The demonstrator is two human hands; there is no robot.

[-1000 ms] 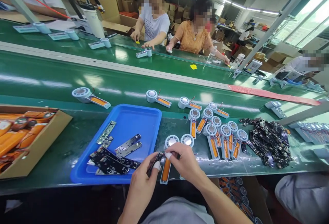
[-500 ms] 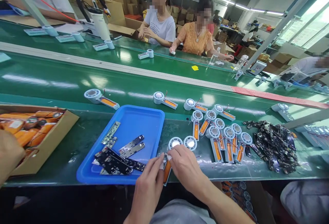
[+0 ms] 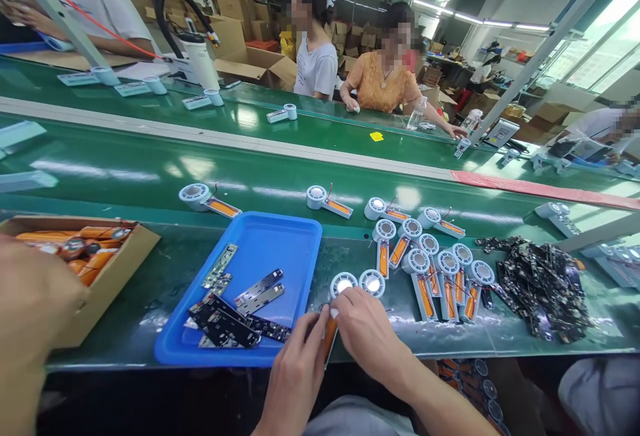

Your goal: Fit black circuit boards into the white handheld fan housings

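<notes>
Pale blue and round-headed, a housing (image 3: 344, 283) lies on a dark green bench (image 3: 345, 249) at a worker's hands, its orange-filled handle (image 3: 331, 339) pointing toward the bench's near edge. The left hand (image 3: 300, 359) and right hand (image 3: 367, 329) meet over that handle, fingertips drawn close together just below the round head; whether they grip a part cannot be told, as the fingers hide the spot. A second housing (image 3: 373, 283) sits just beside, to the right. On the left, a blue tray (image 3: 273, 239) carries loose circuit boards (image 3: 225, 323), several overlapping at its near end. To the right, a cluster of orange-filled housings (image 3: 447, 263) crowds the bench, next to a heap of black boards (image 3: 545, 289). At far left, a co-worker's blurred hand (image 3: 45, 289) appears before a cardboard box (image 3: 105, 296) of orange-wrapped parts (image 3: 95, 263). Beyond, four more housings (image 3: 316, 196) are strung along a green belt (image 3: 125, 149). Across the line, a person in an orange top (image 3: 383, 83) extends an arm behind a clear bottle (image 3: 416, 115).
</notes>
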